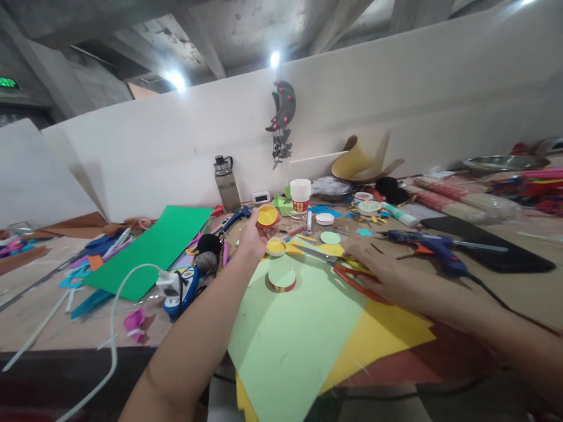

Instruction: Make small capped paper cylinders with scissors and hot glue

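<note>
The left hand (pixel 255 236) is holding up a yellow-lined cup piece (pixel 267 215), its fingers clamping around the side. Rightward, a green-topped disc (pixel 282 276) is lying on pale green paper (pixel 294 334). The right hand (pixel 375 266) is covering the handles of the scissors (pixel 320 254); whether its fingers are gripping, I cannot tell. Inspecting the piece seems underway; cutting would be calling for a firm handle grip.

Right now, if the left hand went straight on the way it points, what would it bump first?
Probably the stack of white cups, ahead of the left hand and the small yellow cup it holds. The green paper by the stack might come first; depth is hard to judge here.
</note>
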Motion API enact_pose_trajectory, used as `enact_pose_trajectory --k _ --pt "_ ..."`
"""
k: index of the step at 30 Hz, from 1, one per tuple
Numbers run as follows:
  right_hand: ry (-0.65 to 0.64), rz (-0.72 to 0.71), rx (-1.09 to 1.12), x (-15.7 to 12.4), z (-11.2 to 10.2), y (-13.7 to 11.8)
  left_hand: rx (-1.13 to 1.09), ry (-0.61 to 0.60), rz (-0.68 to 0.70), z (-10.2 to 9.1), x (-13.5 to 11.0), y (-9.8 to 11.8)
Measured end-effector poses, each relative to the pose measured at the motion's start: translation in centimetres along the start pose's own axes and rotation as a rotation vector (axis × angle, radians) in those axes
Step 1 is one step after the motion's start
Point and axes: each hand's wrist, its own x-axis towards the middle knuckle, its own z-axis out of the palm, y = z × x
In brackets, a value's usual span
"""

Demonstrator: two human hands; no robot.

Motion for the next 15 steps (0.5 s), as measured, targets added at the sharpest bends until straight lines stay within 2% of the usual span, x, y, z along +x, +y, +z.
enact_pose_trajectory --k 3,8,11,15 --pt "0.013 0.117 0.014 0.2 -1.0 -1.0 -0.001 -0.003 -0.006 0.0 0.0 0.1" --pt "0.019 0.360 -0.171 0.8 -2.6 -2.7 0.008 0.064 -0.026 0.0 0.1 0.1" --pt "-0.030 0.444 -0.279 1.2 -2.7 -3.0 0.013 0.122 0.001 -0.1 0.5 0.3" --pt "-0.076 0.460 -0.293 1.5 -2.4 -2.4 0.015 0.173 0.025 -0.3 0.9 0.6"
